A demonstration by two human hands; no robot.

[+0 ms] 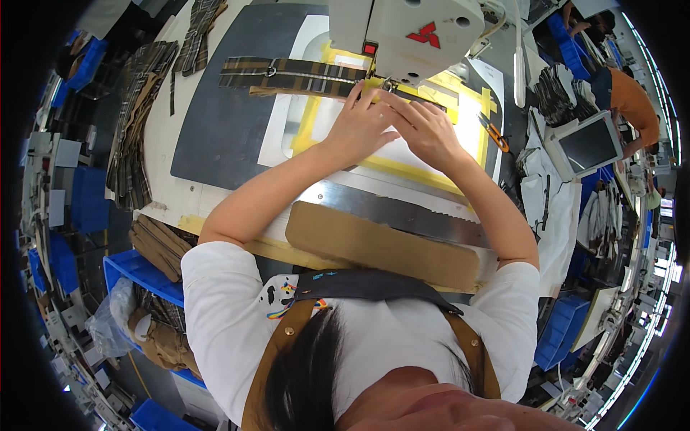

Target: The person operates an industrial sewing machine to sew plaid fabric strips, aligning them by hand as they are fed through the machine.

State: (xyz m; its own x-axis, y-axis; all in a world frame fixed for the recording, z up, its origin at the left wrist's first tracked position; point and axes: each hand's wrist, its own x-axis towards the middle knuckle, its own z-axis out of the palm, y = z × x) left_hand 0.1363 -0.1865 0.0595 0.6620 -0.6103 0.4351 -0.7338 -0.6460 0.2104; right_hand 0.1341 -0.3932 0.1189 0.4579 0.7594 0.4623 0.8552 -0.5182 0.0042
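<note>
A plaid fabric strip with a zipper (302,72) lies across the sewing bed and runs under the sewing machine head (424,36). A metal ring-shaped pull shows near its left part, and a tan layer sticks out along its lower edge. My left hand (359,129) is closed at the strip's right end, fingertips beside the presser foot (389,85). From the other side, my right hand (425,133) meets it with bent, closed fingers. What those right fingertips pinch is hidden. Yellow tape (305,126) frames the lit white plate beneath both hands.
Orange-handled snips (494,133) lie right of my right hand. A brown cardboard strip (381,244) and a metal strip (402,208) line the near edge. Plaid pieces (136,122) hang at the left. A screen (586,146) stands at the right; a person in orange (632,104) is beyond.
</note>
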